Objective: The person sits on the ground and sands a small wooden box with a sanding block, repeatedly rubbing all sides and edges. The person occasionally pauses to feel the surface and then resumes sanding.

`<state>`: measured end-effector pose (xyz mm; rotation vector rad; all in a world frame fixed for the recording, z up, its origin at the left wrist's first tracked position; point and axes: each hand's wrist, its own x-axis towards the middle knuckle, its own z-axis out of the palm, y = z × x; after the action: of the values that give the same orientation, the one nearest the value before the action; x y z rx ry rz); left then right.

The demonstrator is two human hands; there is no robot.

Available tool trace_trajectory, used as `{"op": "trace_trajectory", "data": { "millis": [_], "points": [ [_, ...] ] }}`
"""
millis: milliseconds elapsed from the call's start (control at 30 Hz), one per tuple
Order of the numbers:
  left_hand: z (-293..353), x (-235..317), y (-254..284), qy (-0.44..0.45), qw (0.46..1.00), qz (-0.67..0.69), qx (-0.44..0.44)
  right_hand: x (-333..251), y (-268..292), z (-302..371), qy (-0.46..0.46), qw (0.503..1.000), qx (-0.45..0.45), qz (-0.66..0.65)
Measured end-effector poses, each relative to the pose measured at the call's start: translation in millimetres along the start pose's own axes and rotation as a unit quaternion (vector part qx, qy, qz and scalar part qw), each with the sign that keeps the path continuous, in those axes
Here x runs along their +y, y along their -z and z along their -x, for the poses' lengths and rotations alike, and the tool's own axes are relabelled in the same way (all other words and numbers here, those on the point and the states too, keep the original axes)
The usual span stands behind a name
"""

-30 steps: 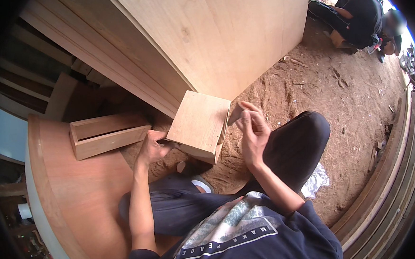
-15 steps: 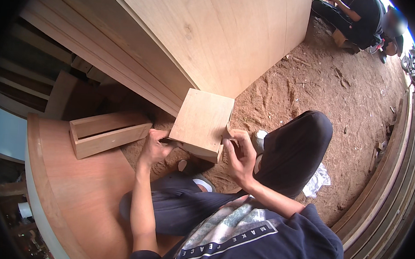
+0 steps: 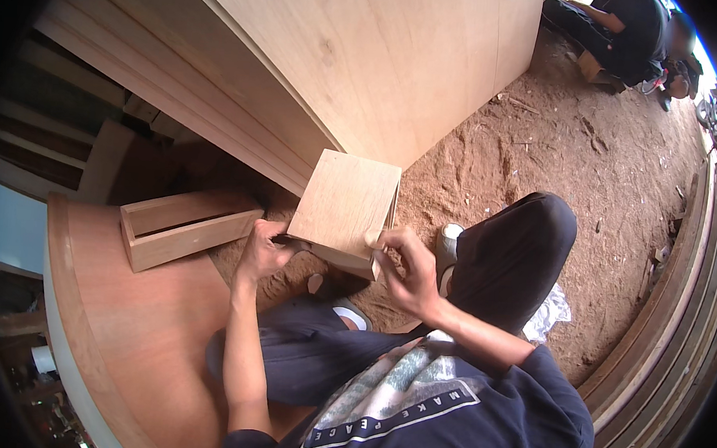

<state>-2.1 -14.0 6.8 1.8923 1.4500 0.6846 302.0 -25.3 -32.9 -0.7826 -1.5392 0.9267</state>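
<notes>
A small wooden drawer-like box (image 3: 343,202) stands tilted before me, its broad flat face turned up. My left hand (image 3: 265,249) grips its near left corner, the fingers partly hidden at the edge. At the near right corner, my right hand (image 3: 411,274) pinches a small curled tan piece of sandpaper (image 3: 372,239) against the top face. Motion blurs the sandpaper a little. To the left, an open wooden drawer (image 3: 190,228) lies on a reddish wooden panel (image 3: 147,318).
A large pale wooden cabinet (image 3: 368,60) rises just beyond the box. Long timber boards (image 3: 664,325) are stacked at right on the sandy ground (image 3: 493,166). Crumpled clear plastic (image 3: 548,314) lies by my knee. Another person (image 3: 624,35) sits at the far right.
My right hand has brought the sandpaper from the box's right side up onto the top face near the corner. The box has shifted slightly left; my left hand keeps its grip.
</notes>
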Motion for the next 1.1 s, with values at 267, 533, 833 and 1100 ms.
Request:
{"op": "trace_trajectory", "data": {
  "millis": [267,533,833,1100],
  "points": [
    [-2,8,1,-0.003,1.0,-0.005,-0.007,4,5,-14,0.027,0.998,-0.031,0.045],
    [-6,12,-5,0.019,0.999,0.002,0.03,1,12,-7,0.08,0.986,-0.115,0.091],
    [-10,18,-3,0.024,1.0,0.015,0.009,17,30,-57,-0.02,0.994,-0.007,0.104],
    [-7,19,-3,-0.019,0.999,0.009,0.028,7,32,-64,-0.023,0.987,-0.093,0.128]
  ]
}}
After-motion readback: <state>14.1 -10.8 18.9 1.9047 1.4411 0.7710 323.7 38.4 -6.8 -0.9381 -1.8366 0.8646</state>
